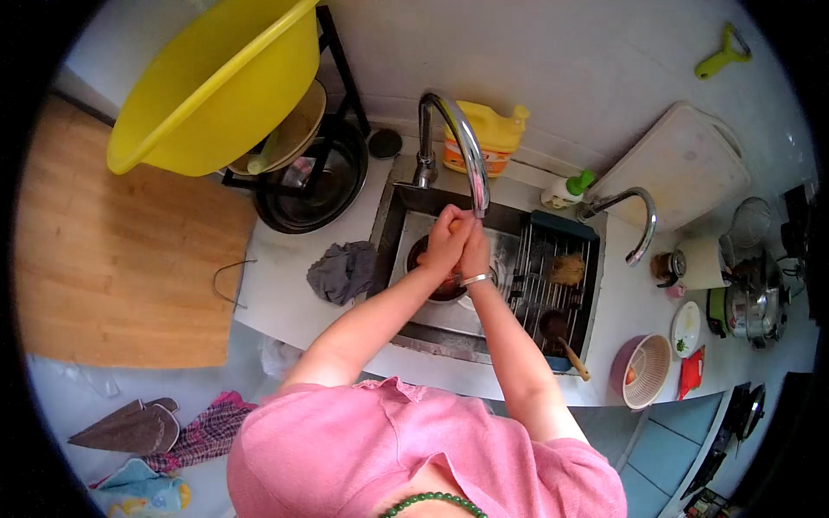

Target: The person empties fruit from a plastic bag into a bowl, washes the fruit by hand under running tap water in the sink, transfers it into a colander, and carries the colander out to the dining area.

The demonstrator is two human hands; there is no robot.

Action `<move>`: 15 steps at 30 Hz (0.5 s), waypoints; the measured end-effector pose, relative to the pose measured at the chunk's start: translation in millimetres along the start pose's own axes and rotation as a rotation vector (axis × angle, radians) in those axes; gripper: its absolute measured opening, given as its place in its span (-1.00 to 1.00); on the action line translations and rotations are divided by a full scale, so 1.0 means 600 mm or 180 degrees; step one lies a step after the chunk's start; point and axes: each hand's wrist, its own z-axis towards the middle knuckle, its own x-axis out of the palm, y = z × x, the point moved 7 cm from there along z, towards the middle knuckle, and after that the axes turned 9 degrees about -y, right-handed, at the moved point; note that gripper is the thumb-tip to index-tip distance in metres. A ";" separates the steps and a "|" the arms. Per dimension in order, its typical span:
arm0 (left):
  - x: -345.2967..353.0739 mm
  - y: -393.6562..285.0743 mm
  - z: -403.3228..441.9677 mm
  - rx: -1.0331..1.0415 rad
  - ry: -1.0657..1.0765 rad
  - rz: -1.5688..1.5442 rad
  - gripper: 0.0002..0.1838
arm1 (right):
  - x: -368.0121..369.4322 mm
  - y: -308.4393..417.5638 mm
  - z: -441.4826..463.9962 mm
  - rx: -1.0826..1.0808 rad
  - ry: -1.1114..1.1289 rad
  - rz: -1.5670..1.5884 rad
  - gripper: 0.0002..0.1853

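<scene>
Both of my hands are together over the sink (440,331), right below the spout of the tall chrome faucet (471,142). My left hand (445,240) has its fingers curled around a small orange-brown thing (455,226), mostly hidden, whose kind I cannot make out. Pressed against it from the other side is my right hand (474,250), its fingers closed and largely out of sight. Under the hands stands a round bowl (418,252) with something reddish-brown in it, partly covered by my wrists.
A dark drying rack (561,226) spans the sink's right side, holding a scrubber (568,269) and a wooden-handled ladle (572,352). A grey cloth (343,273) lies left. Behind stands a yellow jug (484,138); at right, a pink-and-cream basket (646,371). A yellow basin (224,86) looms upper left.
</scene>
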 end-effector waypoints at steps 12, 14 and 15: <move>0.001 -0.058 -0.022 0.1760 0.0550 0.1516 -0.39 | 0.052 0.022 -0.026 0.3128 0.1027 0.2890 -0.34; -0.004 -0.090 -0.015 0.1778 0.0612 0.1854 -0.34 | 0.051 0.016 -0.028 0.3042 0.1024 0.2948 -0.29; -0.010 -0.095 -0.012 0.1786 0.0600 0.1856 -0.34 | 0.055 0.016 -0.035 0.3172 0.1208 0.2939 -0.28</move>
